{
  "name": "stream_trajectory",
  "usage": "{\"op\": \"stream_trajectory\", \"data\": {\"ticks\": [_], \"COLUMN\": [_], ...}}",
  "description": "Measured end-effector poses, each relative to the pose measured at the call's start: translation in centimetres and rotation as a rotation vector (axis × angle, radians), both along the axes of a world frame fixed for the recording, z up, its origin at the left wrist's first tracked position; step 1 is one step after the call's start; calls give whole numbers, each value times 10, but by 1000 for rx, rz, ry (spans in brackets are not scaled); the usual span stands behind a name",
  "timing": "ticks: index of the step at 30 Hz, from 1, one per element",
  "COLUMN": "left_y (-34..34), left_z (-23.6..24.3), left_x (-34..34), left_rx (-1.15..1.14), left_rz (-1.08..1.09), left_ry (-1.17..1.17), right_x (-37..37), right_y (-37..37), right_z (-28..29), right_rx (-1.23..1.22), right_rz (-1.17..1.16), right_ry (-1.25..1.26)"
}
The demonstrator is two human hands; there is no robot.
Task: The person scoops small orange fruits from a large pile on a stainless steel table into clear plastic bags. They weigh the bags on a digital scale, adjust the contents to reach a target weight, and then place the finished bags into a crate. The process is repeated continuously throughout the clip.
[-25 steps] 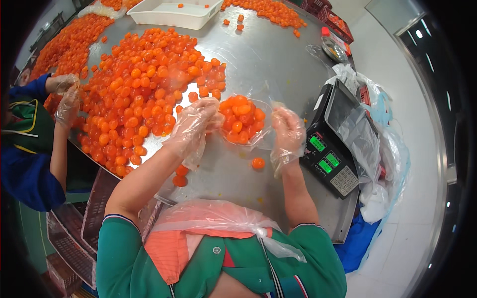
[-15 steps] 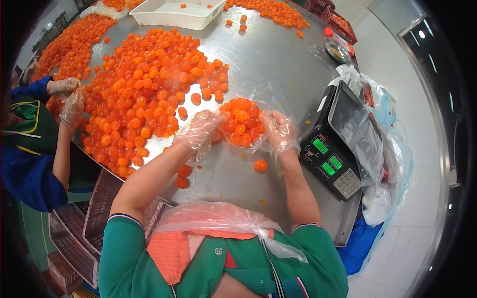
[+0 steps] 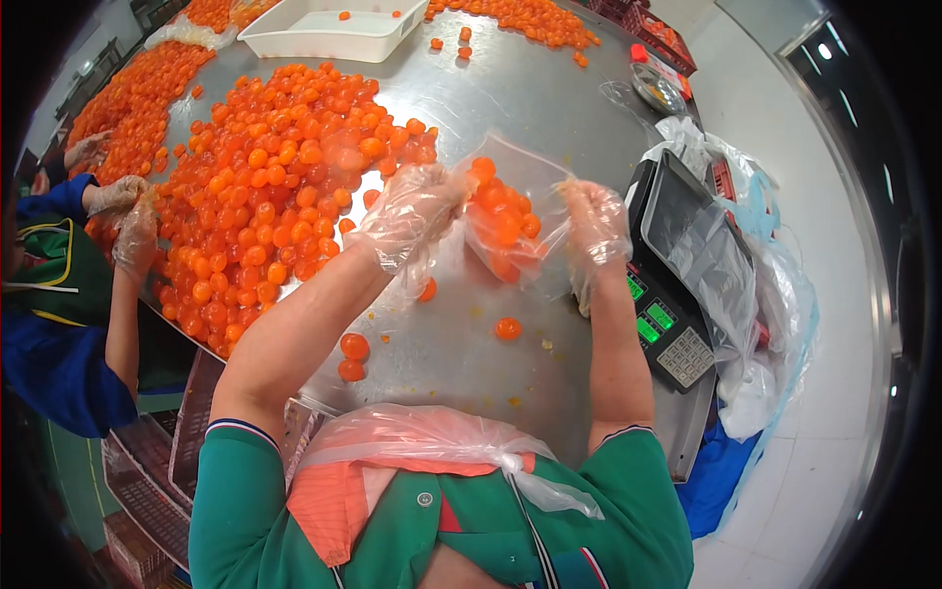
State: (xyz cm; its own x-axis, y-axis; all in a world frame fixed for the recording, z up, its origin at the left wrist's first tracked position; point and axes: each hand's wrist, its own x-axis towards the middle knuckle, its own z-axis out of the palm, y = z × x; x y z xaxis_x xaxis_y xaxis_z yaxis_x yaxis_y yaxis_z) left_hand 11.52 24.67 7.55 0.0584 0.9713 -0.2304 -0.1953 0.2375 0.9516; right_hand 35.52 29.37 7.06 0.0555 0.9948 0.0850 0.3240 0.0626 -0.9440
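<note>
A clear plastic bag (image 3: 536,169) with several glossy orange egg yolks (image 3: 502,218) inside hangs between my hands above the steel table. My left hand (image 3: 414,218), in a thin clear glove, pinches the bag's left side. Gloved the same way, my right hand (image 3: 597,228) grips the opposite side, close to the scale. The yolks sag toward the bag's lower part. Loose on the table below are a single yolk (image 3: 507,329), another beside my left glove (image 3: 428,290), and a pair nearer my left forearm (image 3: 353,348).
A big heap of yolks (image 3: 285,187) covers the table's left, where a co-worker's gloved hands (image 3: 135,231) touch its edge. The black digital scale (image 3: 677,304) stands right, plastic bags (image 3: 775,324) beside it. A white tray (image 3: 334,39) sits far back; crates (image 3: 147,471) are lower left.
Both hands have lifted the bag off the table and tilted it, so the yolks bunch downward inside. My right hand moved right and up, spreading the bag; a loose yolk now shows beneath.
</note>
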Motion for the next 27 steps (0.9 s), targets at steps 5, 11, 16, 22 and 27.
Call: {"op": "stream_trajectory", "data": {"ticks": [5,11,16,22,27], "left_y": [0,-23,-18,-51,-49], "left_z": [-9,-7,-23,-34,-27], "left_x": [9,17,7,6,-14], "left_rx": [88,32,7,33,11], "left_rz": [41,56,112,-88,20], "left_ry": [216,111,-76,113,30], "right_x": [26,28,14,3,-18], "right_y": [14,-65,-135,-145,-123], "right_z": [-36,-26,-36,-61,9], "right_rx": [332,487,350,132,632], "right_rz": [52,-159,309,576,400], "right_ry": [-277,-183,-619,-639,-337]}}
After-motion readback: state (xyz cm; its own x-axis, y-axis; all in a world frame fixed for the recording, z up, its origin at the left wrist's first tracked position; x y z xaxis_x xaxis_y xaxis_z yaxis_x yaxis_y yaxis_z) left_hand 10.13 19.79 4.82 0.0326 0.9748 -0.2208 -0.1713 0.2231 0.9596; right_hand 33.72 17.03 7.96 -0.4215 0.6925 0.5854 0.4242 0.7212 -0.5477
